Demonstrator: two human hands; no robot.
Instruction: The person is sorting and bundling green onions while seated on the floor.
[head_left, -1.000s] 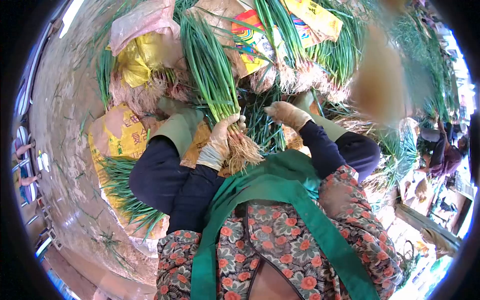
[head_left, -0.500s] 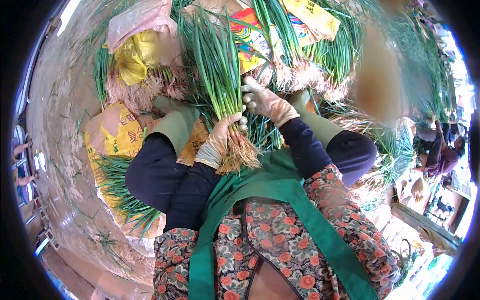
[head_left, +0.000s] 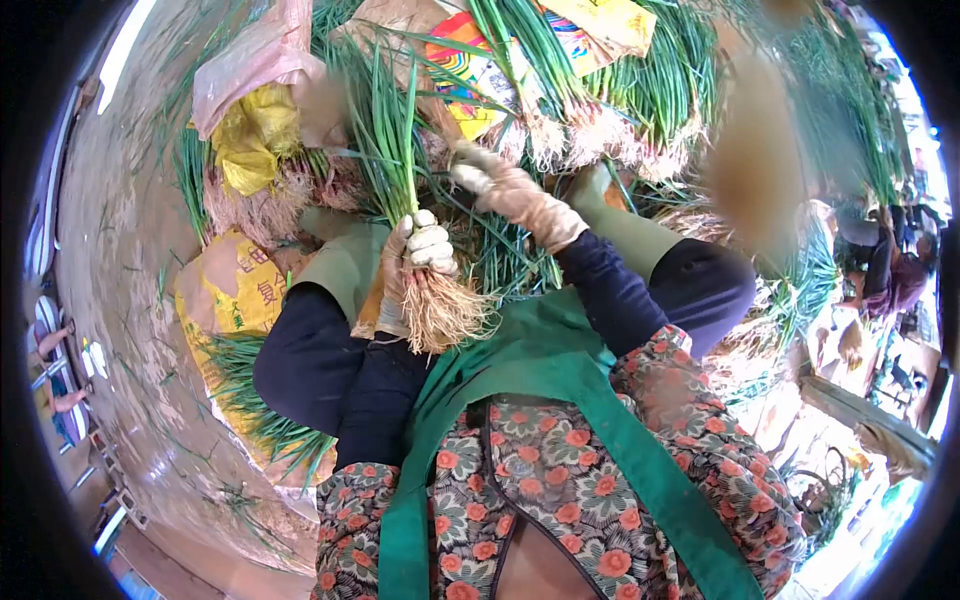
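My left hand (head_left: 418, 250), in a pale glove, is wrapped round a bunch of green onions (head_left: 388, 150) just above the roots. Its stringy roots (head_left: 440, 310) hang below my fist toward the green apron (head_left: 540, 345), and the leaves point away from me. To the right of the leaves is my right hand (head_left: 515, 198), gloved and soiled, with its fingers curled in. Whatever may be inside those fingers is hidden. Loose green leaves (head_left: 510, 255) lie between my boots, under both hands.
Rooted onion bundles (head_left: 640, 110) lie ahead on printed sacks (head_left: 590, 45). A pink sack (head_left: 255, 65) and yellow bag (head_left: 245, 145) cover another pile at left. More onions (head_left: 260, 385) rest on a yellow sack (head_left: 225, 285) by my left knee. A person (head_left: 900, 270) is at far right.
My left hand has turned over, so its knuckles now face up, and the bunch has shifted left with its roots fanned out. My right hand has moved left and slightly away from me.
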